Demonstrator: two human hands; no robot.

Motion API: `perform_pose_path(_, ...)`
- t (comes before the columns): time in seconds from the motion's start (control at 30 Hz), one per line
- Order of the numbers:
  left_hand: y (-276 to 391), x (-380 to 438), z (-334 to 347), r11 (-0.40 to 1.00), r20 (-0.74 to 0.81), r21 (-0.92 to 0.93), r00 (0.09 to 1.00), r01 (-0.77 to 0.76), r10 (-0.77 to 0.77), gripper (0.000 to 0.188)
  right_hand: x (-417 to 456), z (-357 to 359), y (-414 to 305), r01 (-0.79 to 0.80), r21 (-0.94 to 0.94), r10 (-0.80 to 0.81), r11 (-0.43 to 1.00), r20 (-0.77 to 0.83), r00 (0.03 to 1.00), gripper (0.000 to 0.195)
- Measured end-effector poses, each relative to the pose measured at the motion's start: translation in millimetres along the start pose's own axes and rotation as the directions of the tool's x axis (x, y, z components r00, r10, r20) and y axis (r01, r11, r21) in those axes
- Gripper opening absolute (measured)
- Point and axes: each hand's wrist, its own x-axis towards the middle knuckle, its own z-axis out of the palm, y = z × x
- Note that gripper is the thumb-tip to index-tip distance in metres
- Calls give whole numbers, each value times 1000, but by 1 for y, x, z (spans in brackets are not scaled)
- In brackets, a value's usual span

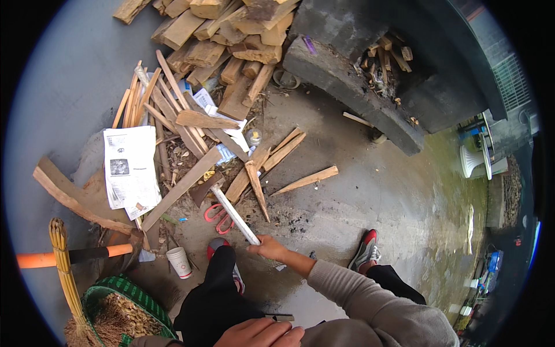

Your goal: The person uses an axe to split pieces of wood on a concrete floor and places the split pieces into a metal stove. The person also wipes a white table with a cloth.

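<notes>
My right hand (268,248) grips the end of the pale handle of an axe (236,217). The dark axe head lies at the other end of the handle, against split wood pieces on the floor. Red-handled scissors (220,218) lie just beside the handle. To the right of the axe head are a pointed wood splinter (258,191) and more split sticks (284,152). My left hand (262,335) is at the bottom edge, near my lap, with its fingers together and its back showing; whether it holds anything is hidden.
Stacked firewood (204,52) stands at the top, beside a concrete hearth (347,86) with burnt wood. Papers (132,169) lie on the left. Nearer me are a paper cup (178,262), a green basket (130,295), a twig broom (67,269) and an orange-black tool handle (89,254).
</notes>
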Motion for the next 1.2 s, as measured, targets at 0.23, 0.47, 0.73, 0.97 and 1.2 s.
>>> perform_pose_path(0.23,-6,-6,-12,992,-49,-117,998,-38,33,21,-25,-21,-65,-107,61,104,992,43,994,18)
perform_pose_path(0.47,-7,-23,-11,988,-133,-148,991,-52,32,19,-71,-21,-119,-40,-52,38,998,-24,999,35)
perform_pose_path(0.73,-9,-36,-10,981,-194,-175,979,-89,54,16,-23,-11,-262,-26,100,13,995,136,991,38)
perform_pose_path(0.97,-2,-44,-14,978,-199,-176,977,-108,71,16,-47,-6,-392,614,535,-788,580,179,589,46)
perform_pose_path(1.2,4,-41,-14,969,-174,-219,982,-111,73,16,-138,-57,-187,408,-217,-456,887,-274,846,18)
